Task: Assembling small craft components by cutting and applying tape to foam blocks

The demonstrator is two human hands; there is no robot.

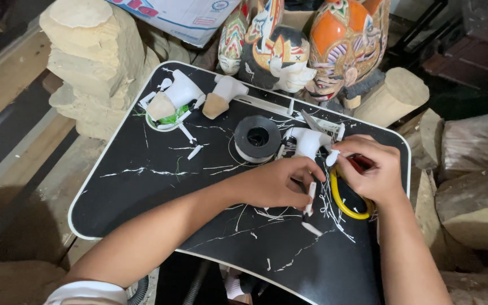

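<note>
Hands mid-tray, left side open

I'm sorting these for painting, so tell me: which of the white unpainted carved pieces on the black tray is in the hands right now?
The white piece right of the tape roll, gripped by the left hand and right hand. The other two white pieces lie untouched at the tray's far-left corner.

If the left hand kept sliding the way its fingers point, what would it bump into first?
Probably the right hand. The left hand points rightward across the black tray, and the right hand and white piece sit close ahead; depth is hard to judge.
</note>
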